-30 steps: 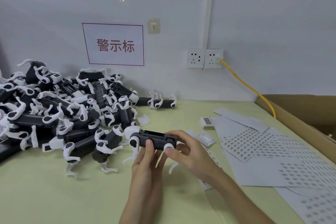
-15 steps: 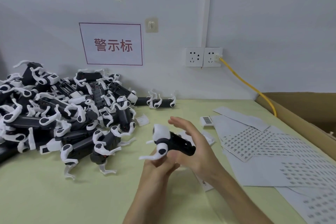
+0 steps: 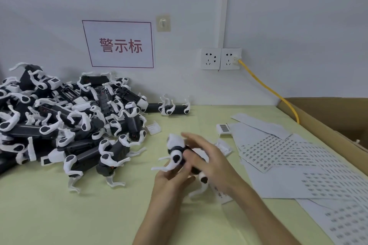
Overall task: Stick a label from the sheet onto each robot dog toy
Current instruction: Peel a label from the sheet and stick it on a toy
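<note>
I hold one black-and-white robot dog toy (image 3: 176, 155) above the middle of the yellow-green table (image 3: 59, 211). My left hand (image 3: 169, 183) grips it from below, fingers curled round its body. My right hand (image 3: 207, 161) lies over the toy's top with its fingers stretched out flat, hiding most of the black body. The toy's white legs stick out to the left and downward. Label sheets (image 3: 278, 151) with rows of small printed labels are spread on the table to the right of my hands.
A large heap of robot dog toys (image 3: 65, 121) fills the left of the table, with one lone toy (image 3: 173, 108) by the wall. A small barcode label (image 3: 224, 129) and white plastic pieces lie near the sheets. A cardboard box (image 3: 328, 123) stands at the right; a yellow cable (image 3: 266, 89) runs from the wall sockets.
The toy was turned from lying crosswise between both hands to pointing away from me. My right hand went from pinching its end to lying flat across its top.
</note>
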### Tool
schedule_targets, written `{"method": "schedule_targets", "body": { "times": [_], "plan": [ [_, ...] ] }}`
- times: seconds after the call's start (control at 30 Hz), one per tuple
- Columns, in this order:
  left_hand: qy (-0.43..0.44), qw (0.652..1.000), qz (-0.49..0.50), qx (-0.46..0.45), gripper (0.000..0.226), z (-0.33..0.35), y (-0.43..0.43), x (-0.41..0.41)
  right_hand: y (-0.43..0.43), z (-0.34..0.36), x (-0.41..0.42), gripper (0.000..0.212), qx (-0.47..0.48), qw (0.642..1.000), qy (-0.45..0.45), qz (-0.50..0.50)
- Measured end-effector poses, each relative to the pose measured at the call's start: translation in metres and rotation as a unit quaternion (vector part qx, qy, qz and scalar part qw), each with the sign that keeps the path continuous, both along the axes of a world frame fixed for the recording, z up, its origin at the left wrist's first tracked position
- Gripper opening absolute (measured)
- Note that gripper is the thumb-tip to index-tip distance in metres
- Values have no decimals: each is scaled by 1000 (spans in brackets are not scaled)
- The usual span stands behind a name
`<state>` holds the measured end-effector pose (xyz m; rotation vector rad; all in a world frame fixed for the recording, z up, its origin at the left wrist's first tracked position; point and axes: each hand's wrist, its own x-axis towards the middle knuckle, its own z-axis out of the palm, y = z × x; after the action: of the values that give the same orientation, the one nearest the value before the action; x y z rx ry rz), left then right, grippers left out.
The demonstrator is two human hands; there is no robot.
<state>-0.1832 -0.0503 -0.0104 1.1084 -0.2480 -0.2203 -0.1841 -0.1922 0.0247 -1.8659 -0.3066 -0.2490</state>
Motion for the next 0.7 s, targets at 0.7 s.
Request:
{"method": "schedule_targets", "body": {
  "times": [0.7],
  "plan": [
    [126,975,123,-137,40,5,8,7,-39,0,7,82,-270,922,213,-176]
  ]
}}
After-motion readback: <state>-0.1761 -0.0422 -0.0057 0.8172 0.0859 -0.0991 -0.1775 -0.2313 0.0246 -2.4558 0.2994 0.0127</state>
